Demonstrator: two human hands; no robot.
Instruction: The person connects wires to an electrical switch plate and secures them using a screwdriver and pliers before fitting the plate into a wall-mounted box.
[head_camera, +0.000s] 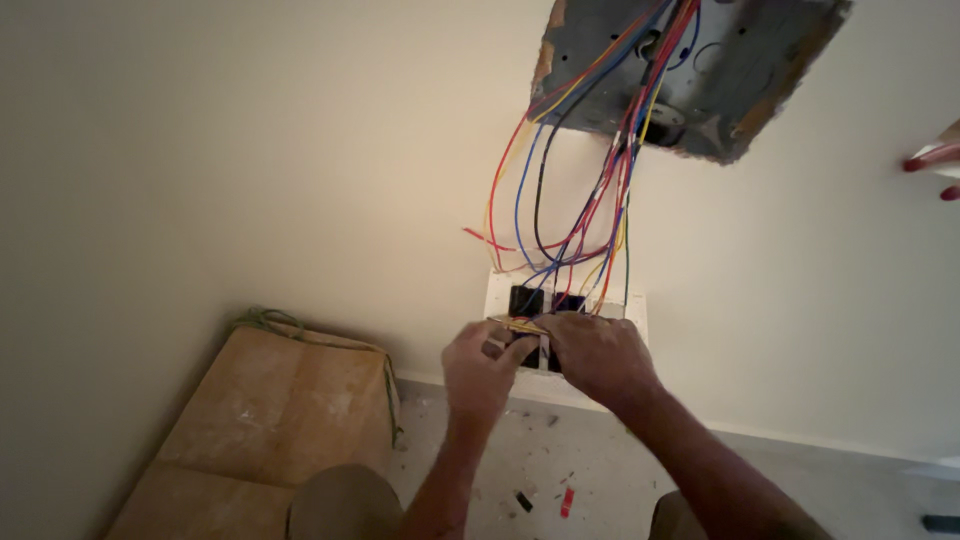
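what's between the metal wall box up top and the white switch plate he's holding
In the head view, a bundle of coloured wires hangs down the bare wall from the metal box to the switch plate.

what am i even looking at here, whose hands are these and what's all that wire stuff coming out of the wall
This is one picture from a camera worn on a person's head, looking down and forward at their own two bare hands. There is no machine here.

High on the cream wall is a metal box set into a rough opening. A bundle of coloured wires, red, blue, yellow, black and green, hangs out of it and runs down to a white switch plate with black modules on its back.

The left hand and the right hand are both at that plate, fingers on it and on the wire ends; exactly what each finger pinches is too small to tell.

Below, on the dusty floor, lie small wire scraps, and a brown cardboard sheet lies at the left.
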